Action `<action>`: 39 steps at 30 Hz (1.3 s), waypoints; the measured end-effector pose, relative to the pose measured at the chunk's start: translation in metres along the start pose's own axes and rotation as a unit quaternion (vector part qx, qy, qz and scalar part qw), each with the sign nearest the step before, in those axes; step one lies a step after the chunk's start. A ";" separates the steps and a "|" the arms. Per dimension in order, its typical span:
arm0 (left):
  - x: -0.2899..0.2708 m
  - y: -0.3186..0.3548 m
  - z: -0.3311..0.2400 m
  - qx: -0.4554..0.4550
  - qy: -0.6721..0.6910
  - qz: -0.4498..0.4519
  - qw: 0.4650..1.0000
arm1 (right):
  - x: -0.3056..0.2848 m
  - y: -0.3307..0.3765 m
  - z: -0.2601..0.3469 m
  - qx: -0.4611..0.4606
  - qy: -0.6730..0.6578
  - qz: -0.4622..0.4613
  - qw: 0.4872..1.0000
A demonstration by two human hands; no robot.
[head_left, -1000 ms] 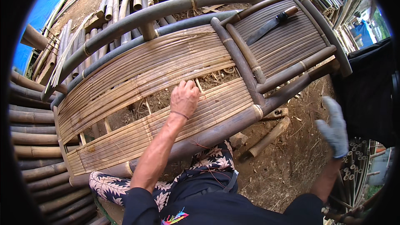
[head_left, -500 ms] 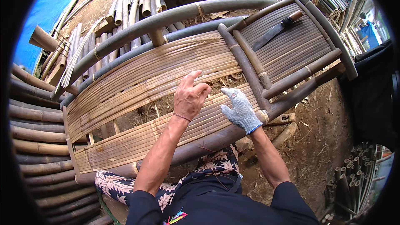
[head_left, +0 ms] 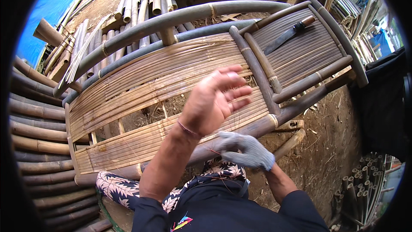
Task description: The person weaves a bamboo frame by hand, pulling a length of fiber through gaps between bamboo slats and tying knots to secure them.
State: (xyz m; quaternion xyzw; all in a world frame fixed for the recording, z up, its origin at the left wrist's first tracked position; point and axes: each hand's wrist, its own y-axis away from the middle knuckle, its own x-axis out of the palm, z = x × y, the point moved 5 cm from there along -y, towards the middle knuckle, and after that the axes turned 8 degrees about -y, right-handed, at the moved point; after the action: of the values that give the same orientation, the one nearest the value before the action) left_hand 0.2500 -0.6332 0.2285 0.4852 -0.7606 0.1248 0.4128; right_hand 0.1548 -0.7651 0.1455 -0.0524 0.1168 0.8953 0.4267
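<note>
A bamboo bench frame (head_left: 180, 66) with a slatted seat lies tilted in front of me. My bare left hand (head_left: 214, 99) hovers above the slats, palm turned up and fingers spread, holding nothing. My right hand (head_left: 242, 148), in a grey knit glove, sits lower near the front rail (head_left: 296, 103), close to my left forearm; its fingers are curled and I cannot make out anything in them. A knife with a brown handle (head_left: 287, 34) lies on the right slatted section, far from both hands.
Stacked bamboo poles (head_left: 32, 133) line the left side and more poles (head_left: 141, 0) lie behind the bench. A blue tarp (head_left: 51, 8) is at the upper left. Bare earth (head_left: 330, 137) and cut bamboo pieces (head_left: 289, 139) lie to the right.
My left hand lifted off the slats and turned palm up. My gloved right hand swung in from the right and dropped toward my left forearm.
</note>
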 end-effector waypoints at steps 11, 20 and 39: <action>-0.044 -0.022 0.041 0.028 0.096 -0.060 0.993 | -0.130 0.191 0.079 -0.132 0.025 -0.218 0.967; -0.063 0.012 0.013 0.072 -0.024 -0.073 0.994 | -0.356 0.572 0.007 -0.148 -0.078 -0.707 0.687; -0.029 0.025 0.109 0.069 -0.674 0.044 0.734 | -0.133 -0.047 -0.058 0.162 -0.152 -0.241 0.945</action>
State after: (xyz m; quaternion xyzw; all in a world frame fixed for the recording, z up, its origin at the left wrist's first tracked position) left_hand 0.1789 -0.6662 0.1438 0.4358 -0.8491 -0.1647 -0.2489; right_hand 0.2748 -0.8511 0.1070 0.1278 0.1781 0.7317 0.6454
